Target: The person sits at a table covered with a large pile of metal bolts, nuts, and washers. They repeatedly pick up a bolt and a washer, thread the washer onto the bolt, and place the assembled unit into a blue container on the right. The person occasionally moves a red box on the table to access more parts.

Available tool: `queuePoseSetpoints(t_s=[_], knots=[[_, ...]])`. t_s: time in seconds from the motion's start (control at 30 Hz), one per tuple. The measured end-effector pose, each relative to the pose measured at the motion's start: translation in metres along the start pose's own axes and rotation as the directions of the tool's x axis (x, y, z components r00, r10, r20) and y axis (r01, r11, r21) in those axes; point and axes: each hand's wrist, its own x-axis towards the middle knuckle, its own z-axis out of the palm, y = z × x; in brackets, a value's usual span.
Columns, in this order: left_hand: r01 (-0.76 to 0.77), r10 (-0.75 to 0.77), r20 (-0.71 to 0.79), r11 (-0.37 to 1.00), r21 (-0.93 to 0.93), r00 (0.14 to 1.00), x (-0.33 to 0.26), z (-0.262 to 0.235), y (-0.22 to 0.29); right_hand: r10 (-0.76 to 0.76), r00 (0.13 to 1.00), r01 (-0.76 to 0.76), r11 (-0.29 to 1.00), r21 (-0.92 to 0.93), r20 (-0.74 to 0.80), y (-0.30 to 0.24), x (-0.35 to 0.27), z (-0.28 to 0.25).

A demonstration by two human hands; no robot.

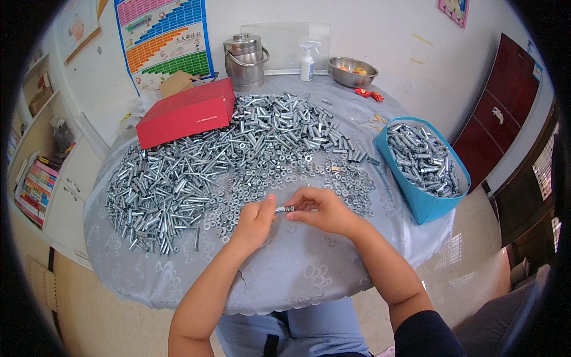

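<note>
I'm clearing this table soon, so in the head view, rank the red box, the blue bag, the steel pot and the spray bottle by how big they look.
1. blue bag and red box: look alike, and the bag is nearer the camera, so unranked.
3. steel pot
4. spray bottle
</note>
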Motion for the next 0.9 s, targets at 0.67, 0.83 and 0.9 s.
queuePoseSetpoints(t_s=[0.67,0.83,0.9], knots=[[0.21,-0.206,0.077,0.976,-0.051,0.976,0.0023,-0.0059,0.0045,0.052,0.998,-0.053,0.998,0.023,0.026,-0.0076,-0.0021,0.0012],[0.134,-0.132,0.099,0.991,-0.014,0.986,0.0045,-0.0077,-0.0025,0.062,0.998,-0.06,0.991,-0.118,0.016,-0.0066,-0.0021,-0.0008],[0.136,-0.133,0.109,0.991,-0.02,0.985,0.0042,-0.0076,-0.002,-0.015,1.0,0.014,0.989,-0.146,-0.007,-0.0062,-0.0017,-0.0009]])
